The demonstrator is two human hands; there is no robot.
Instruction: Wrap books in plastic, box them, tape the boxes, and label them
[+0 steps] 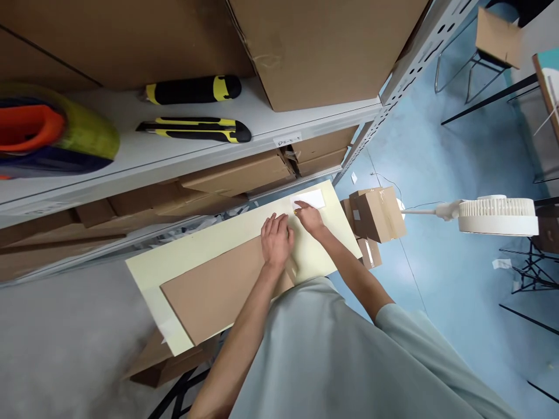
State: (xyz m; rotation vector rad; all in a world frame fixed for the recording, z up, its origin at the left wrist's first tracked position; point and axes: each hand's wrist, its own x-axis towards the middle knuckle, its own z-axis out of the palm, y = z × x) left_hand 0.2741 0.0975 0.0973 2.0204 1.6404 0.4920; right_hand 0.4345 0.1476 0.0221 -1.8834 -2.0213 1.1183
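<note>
A flat brown cardboard sheet [213,291] lies on a pale yellow board [192,250] below the shelving. My left hand [276,237] rests flat on the far end of the cardboard, fingers spread. My right hand [309,216] is just beyond it, fingertips touching the edge of a white paper label [313,199] on the yellow board. Whether the right fingers pinch anything I cannot make out.
Two yellow-black utility knives [196,129] [192,89] and a tape roll [52,131] lie on the grey shelf [144,151]. Large cartons [314,46] sit above, flat cardboard below. Small taped boxes [378,214] and a white fan [498,215] stand on the blue floor at right.
</note>
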